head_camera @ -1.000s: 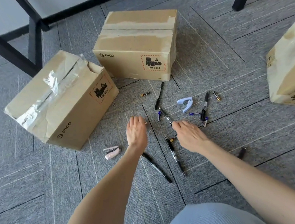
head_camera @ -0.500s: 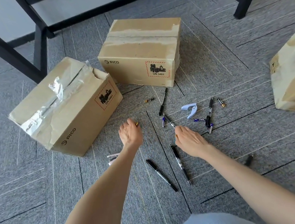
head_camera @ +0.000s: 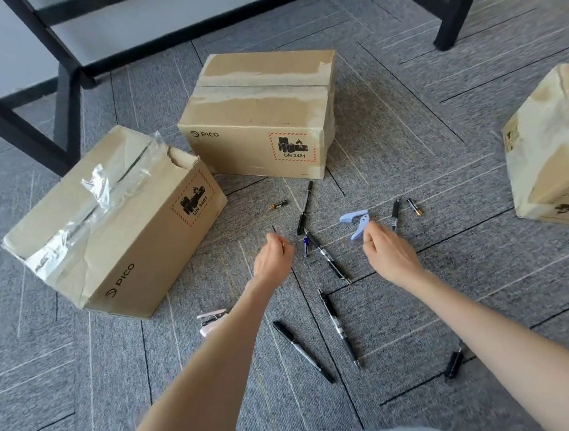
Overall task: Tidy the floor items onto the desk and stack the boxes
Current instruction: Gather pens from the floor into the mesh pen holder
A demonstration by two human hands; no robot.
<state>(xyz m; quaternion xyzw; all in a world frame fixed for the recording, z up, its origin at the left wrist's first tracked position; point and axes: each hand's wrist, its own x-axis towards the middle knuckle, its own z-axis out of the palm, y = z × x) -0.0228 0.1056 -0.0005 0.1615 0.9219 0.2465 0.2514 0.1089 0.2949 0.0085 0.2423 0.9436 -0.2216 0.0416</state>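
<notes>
Blue staple remover (head_camera: 356, 224): right hand (head_camera: 388, 254) now beside it | left hand (head_camera: 272, 261) lifted | both hands curled, contents hidden

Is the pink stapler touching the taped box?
Apart. The head view shows grey carpet between the pink stapler and the taped box's near corner.

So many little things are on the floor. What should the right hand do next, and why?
Likely pinch the blue staple remover with the right hand and lift it. The hand's fingertips are right at the tool's lower handle, and it lies loose on the carpet. The curled fingers hide whether the hand already holds anything.
</notes>
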